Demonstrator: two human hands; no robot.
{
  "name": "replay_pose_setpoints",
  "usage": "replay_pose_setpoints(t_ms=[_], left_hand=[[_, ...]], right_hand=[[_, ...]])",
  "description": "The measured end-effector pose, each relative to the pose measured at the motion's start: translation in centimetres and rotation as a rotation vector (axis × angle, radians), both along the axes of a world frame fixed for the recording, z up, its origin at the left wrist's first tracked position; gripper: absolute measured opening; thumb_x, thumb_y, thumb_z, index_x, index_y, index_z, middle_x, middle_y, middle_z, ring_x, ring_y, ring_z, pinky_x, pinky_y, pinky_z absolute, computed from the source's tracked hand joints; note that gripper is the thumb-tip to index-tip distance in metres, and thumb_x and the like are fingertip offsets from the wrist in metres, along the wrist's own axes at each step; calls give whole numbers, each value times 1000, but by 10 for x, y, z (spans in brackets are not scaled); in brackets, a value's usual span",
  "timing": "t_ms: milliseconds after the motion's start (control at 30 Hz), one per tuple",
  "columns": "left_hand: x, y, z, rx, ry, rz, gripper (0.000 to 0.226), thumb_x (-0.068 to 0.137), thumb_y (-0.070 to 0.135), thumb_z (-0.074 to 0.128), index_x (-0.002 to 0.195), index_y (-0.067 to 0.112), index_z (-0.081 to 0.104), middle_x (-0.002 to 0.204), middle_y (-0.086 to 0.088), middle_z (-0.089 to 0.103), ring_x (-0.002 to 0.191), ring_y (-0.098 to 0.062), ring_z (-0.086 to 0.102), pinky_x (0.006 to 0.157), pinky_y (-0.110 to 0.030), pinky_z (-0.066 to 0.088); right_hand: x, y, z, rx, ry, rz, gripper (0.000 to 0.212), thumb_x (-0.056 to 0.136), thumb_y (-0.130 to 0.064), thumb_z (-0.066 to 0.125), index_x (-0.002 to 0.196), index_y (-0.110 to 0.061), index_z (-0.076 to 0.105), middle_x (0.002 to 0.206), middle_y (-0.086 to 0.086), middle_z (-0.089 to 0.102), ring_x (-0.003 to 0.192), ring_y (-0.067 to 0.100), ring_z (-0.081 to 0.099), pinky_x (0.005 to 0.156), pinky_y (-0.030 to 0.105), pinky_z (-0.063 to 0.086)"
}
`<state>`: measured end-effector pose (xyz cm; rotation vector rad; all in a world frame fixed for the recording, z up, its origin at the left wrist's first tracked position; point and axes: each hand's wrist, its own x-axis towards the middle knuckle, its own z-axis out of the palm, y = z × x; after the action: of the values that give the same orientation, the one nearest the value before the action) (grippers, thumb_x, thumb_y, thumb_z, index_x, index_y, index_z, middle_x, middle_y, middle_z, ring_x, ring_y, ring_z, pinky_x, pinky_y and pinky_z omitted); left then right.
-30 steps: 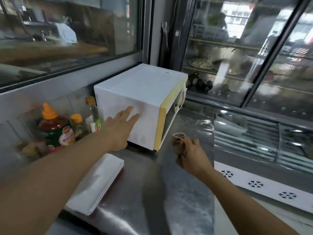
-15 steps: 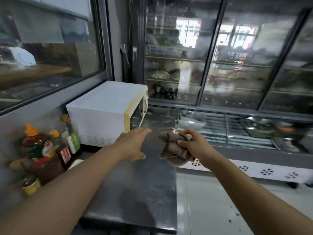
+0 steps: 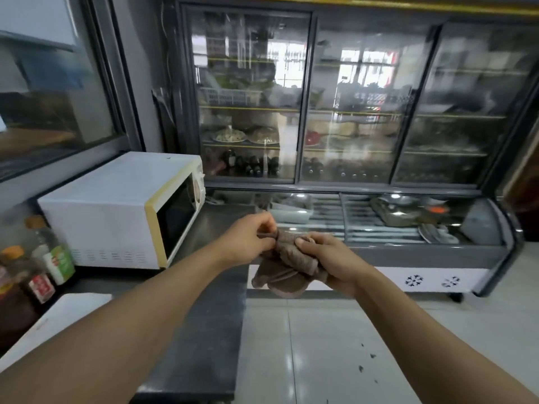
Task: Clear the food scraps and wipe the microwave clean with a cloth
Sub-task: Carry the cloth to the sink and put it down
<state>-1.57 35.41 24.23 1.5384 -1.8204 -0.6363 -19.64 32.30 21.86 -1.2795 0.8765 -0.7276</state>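
The microwave (image 3: 122, 211) sits at nine o'clock on the table (image 3: 210, 287), door closed, so wiping inside looks not yet begun. Both hands grip the brown cloth (image 3: 287, 266) at centre: left hand (image 3: 248, 239) pinching an edge, right hand (image 3: 329, 262) clutching the bunch. Half a second ago the left hand was open and off the cloth.

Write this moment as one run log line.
left hand: pinches cloth | right hand: grips cloth | microwave: door closed
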Motion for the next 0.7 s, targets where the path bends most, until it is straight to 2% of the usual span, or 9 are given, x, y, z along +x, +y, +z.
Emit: replay_pose_setpoints(t_ms=[67,167,233,300,367,467,533,600,700], left_hand=[[-28,-6,-4,73,99,-4,26,88,-2,53,75,18,44,67,-1,50,60,-13,45,57,-28,41],[-67,-18,-12,88,131,40,22,92,1,49,78,16,41,63,-1,43,55,-10,36,49,-21,30],[-90,-26,-16,72,114,113,15,93,8,51,82,15,43,66,0,44,58,-9,36,50,-22,29],[-109,-35,-18,103,139,183,13,94,14,50,83,16,43,74,-3,47,65,-12,40,55,-25,31],[-124,-44,-18,135,150,222,14,95,17,48,82,18,43,82,-5,49,74,-16,42,61,-28,33],[-141,-55,-17,138,130,220,16,96,19,46,80,20,43,81,-1,48,75,-13,42,60,-26,32],[-148,-63,-19,126,98,209,15,96,20,47,81,20,44,79,2,47,75,-12,42,59,-25,31],[-151,-73,-23,125,63,213,9,95,21,49,88,17,46,80,2,48,75,-12,44,58,-25,31],[-152,-92,-31,117,22,192,9,92,15,54,91,18,46,85,2,51,73,-12,47,56,-23,33]], right_hand=[[-28,-3,-5,26,26,25,21,97,-21,48,105,-4,57,88,15,63,79,23,60,70,34,52],[-74,-10,-10,30,75,26,23,98,-33,46,98,-16,61,73,1,60,59,9,56,66,34,56],[-103,-16,-12,51,45,53,23,97,-36,47,105,-20,61,87,0,63,76,12,61,80,40,56],[-128,-23,-13,5,50,114,27,94,-33,53,119,-24,57,108,2,64,100,17,62,94,43,47],[-145,-28,-12,-90,109,155,34,91,-20,60,123,-29,54,116,3,63,106,18,61,96,39,46],[-153,-39,-10,-151,111,63,30,91,-7,58,119,-16,57,106,12,65,93,22,62,87,36,50],[-155,-51,-11,-179,80,-43,16,93,-7,53,106,-1,61,93,15,62,84,25,59,83,36,49],[-155,-67,-11,-207,103,-133,20,94,-11,55,96,7,61,85,16,60,78,24,56,77,35,47],[-153,-93,-10,-205,102,-197,22,92,-16,58,75,-2,58,69,11,55,62,19,50,59,28,42]])
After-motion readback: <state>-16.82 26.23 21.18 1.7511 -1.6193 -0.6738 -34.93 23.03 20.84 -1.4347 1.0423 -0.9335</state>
